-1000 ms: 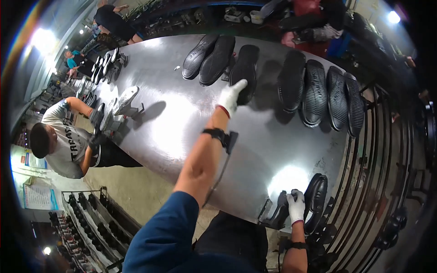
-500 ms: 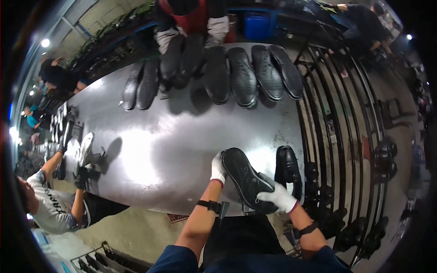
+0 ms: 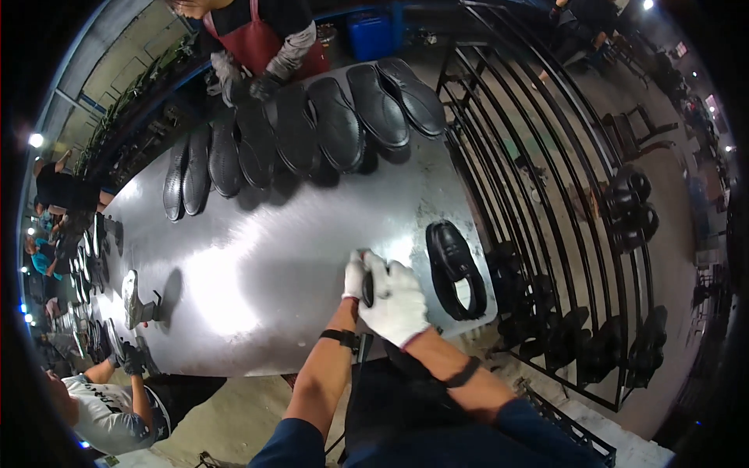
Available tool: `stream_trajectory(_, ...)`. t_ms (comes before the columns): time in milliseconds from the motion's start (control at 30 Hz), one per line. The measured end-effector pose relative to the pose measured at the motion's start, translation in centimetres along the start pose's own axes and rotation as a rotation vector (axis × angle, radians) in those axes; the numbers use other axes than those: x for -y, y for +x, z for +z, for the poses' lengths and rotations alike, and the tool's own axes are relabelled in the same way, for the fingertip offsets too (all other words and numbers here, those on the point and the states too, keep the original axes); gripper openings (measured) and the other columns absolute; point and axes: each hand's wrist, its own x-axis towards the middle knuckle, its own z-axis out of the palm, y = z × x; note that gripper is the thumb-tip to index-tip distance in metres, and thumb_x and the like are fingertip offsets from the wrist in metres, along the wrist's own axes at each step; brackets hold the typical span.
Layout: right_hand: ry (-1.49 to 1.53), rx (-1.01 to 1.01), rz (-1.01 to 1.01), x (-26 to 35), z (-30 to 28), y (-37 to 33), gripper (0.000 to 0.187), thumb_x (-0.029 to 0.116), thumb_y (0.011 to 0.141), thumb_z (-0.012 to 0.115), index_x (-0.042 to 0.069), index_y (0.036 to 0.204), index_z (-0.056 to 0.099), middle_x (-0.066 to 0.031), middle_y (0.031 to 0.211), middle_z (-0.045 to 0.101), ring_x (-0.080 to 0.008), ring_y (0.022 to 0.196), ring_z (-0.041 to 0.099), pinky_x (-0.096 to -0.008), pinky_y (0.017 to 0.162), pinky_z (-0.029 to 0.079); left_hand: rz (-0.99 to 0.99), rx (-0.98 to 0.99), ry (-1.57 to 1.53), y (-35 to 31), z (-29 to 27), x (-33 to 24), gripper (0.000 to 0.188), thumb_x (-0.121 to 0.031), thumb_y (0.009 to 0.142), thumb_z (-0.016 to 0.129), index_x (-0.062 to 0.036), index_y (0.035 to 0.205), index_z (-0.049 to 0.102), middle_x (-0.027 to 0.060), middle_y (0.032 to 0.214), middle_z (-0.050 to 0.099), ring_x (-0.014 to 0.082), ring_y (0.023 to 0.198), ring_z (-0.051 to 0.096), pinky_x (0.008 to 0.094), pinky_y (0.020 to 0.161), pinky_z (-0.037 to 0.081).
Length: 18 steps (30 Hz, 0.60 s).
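In front of me, over the near edge of the metal table (image 3: 304, 234), a black shoe (image 3: 367, 289) is held almost end-on, so only a narrow dark strip of it shows. My left hand (image 3: 354, 278), in a white glove, is closed on its left side. Its fingers are partly hidden. My right hand (image 3: 394, 303), gloved the same way, wraps round the other side with bent fingers and covers most of the shoe. To the right, another black shoe (image 3: 448, 243) stands upright on the table with its opening toward me.
Several black shoes (image 3: 337, 125) lie sole-up in a row along the far side. A person in a red apron (image 3: 242, 35) stands behind them. At left, a co-worker (image 3: 109, 402) works beside a metal stand (image 3: 140, 300). A black rack (image 3: 538, 179) with shoes borders the right.
The shoe has turned from sole-up to end-on, and my right hand has moved left beside my left. Across the table, the person's hands have come off the shoes. The view has shifted.
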Motion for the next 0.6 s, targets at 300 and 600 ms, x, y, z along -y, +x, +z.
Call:
stream_trajectory(300,0.176,-0.221,-0.524,-11.7,-4.4,-22.9,0.056,0.032,0.062,0.098,0.021,0.109,0.070,-0.0091,0.115,0.055,-0.0322,0.103,0.059,-0.0487,0.085,0.055,0.883,0.022,1.006,-17.5,9.7,9.7,0.023,-0.001,0.093,0.045,-0.0015,0.115,0.052,0.0123,0.082,0.065,0.0202,0.076,0.066,0.0338,0.077,0.056)
stream_trajectory(600,0.198,-0.848,-0.056,-9.5,-7.9,-12.7,0.083,0.010,0.072,0.081,0.006,0.144,0.040,-0.0171,0.135,0.044,-0.0392,0.117,0.054,-0.0483,0.104,0.049,0.464,-0.309,0.196,-2.7,9.0,2.3,0.044,-0.023,0.109,0.054,-0.0006,0.147,0.048,0.0176,0.105,0.074,0.0177,0.071,0.069,0.0290,0.063,0.056)
